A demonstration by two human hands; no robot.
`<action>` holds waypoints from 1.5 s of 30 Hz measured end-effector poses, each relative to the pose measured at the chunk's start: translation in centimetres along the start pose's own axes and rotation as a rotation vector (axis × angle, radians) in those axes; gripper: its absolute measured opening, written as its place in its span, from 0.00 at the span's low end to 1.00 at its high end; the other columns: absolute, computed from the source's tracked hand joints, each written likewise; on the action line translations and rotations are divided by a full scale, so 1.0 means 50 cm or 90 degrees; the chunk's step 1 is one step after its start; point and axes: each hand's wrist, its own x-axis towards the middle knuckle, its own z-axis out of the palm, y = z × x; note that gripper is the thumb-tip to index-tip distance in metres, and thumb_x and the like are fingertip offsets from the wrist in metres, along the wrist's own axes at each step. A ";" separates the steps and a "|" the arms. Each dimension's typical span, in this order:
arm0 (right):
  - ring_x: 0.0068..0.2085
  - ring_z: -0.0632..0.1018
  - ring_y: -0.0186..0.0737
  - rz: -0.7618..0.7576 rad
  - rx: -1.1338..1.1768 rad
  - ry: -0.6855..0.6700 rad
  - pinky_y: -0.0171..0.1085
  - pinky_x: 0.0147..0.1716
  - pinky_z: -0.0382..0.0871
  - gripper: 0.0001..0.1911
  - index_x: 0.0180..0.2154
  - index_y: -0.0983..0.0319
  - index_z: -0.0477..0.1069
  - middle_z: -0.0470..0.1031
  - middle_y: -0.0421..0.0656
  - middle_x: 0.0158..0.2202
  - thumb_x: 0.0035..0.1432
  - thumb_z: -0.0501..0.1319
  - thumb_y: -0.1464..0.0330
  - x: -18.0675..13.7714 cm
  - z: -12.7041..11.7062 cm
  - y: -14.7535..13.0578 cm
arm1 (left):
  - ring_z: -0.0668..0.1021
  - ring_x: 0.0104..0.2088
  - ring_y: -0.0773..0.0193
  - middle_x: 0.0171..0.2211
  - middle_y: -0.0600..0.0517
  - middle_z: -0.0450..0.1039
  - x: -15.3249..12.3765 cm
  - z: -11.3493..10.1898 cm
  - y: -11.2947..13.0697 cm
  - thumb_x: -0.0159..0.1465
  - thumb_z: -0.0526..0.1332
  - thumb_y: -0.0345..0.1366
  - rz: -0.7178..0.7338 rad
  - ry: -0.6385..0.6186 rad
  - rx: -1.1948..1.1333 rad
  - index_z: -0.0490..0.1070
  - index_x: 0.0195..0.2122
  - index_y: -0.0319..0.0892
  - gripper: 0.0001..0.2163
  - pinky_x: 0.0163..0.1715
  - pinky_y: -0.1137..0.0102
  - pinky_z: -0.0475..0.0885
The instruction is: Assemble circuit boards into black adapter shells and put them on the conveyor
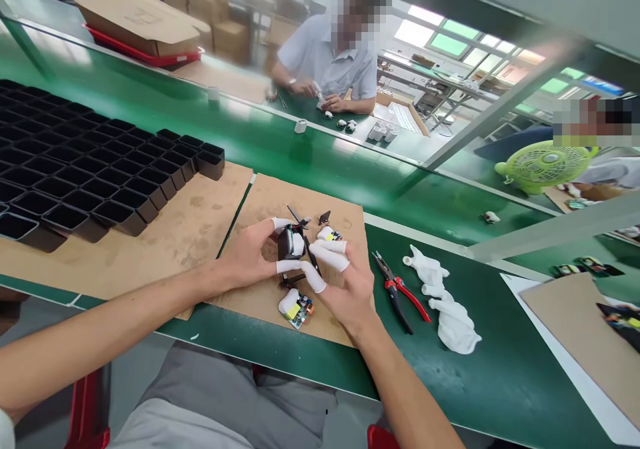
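My left hand (pixel 253 252), with white finger cots on its fingertips, grips a small open black plastic case (pixel 287 243) between thumb and fingers. A rounded white part (pixel 297 243) sits inside the case. Close on the right, my right hand (pixel 345 279), also in white finger cots, has its fingers curled around a thin black piece (pixel 313 257), partly hidden by the fingertips. Below the hands lies a small circuit board (pixel 297 307) with a white block and yellow part. Another such board (pixel 330 233) rests beyond my right fingers, beside a small black piece (pixel 325 217).
Brown cardboard (pixel 200 219) covers the bench. Rows of black cases (pixel 95 162) stand at the left. Red-handled pliers (pixel 399 289) and crumpled white material (pixel 443 302) lie right. Across the line a person (pixel 330 62) handles small white parts; a green fan (pixel 547 163) stands right.
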 end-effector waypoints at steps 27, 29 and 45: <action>0.47 0.87 0.49 0.390 0.274 0.037 0.53 0.54 0.85 0.20 0.55 0.51 0.80 0.85 0.45 0.49 0.64 0.79 0.60 -0.006 0.028 -0.023 | 0.80 0.34 0.58 0.36 0.51 0.78 -0.013 -0.005 0.013 0.59 0.80 0.50 0.105 0.148 0.260 0.80 0.50 0.44 0.23 0.35 0.64 0.74; 0.47 0.87 0.48 0.527 0.398 -0.005 0.49 0.53 0.85 0.21 0.51 0.53 0.81 0.87 0.45 0.48 0.60 0.81 0.57 0.001 0.034 -0.027 | 0.77 0.32 0.58 0.35 0.51 0.73 -0.015 -0.006 0.012 0.60 0.78 0.49 0.162 0.186 0.350 0.82 0.50 0.43 0.22 0.32 0.64 0.72; 0.52 0.85 0.52 0.630 0.563 -0.187 0.46 0.50 0.82 0.23 0.45 0.55 0.84 0.87 0.45 0.44 0.72 0.67 0.42 -0.003 0.036 -0.032 | 0.83 0.42 0.56 0.45 0.48 0.82 -0.011 -0.012 0.030 0.66 0.79 0.49 0.192 0.109 0.001 0.76 0.59 0.47 0.25 0.45 0.60 0.81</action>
